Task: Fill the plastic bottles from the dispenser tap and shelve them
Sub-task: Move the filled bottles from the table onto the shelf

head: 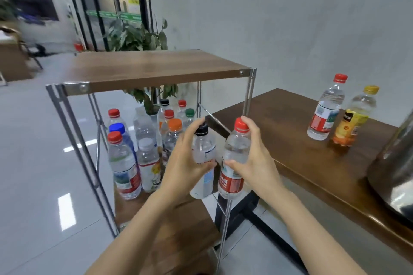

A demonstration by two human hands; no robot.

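l hand grips black-cap bottle; r hand grips red-cap bottle, by shelf.

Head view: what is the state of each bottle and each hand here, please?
Clear plastic bottle with black cap: capped, gripped by left hand.
Clear plastic bottle with red cap and red label: capped, gripped by right hand.
Red-capped clear bottle on brown table: capped, upright.
Yellow-capped bottle with yellow label: capped, upright.

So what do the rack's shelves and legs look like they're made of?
Shelves: brown wood or wood-look laminate, satin finish; grain streaks and soft glare show. Legs: thin silvery rods, likely metal, polished; they glint.
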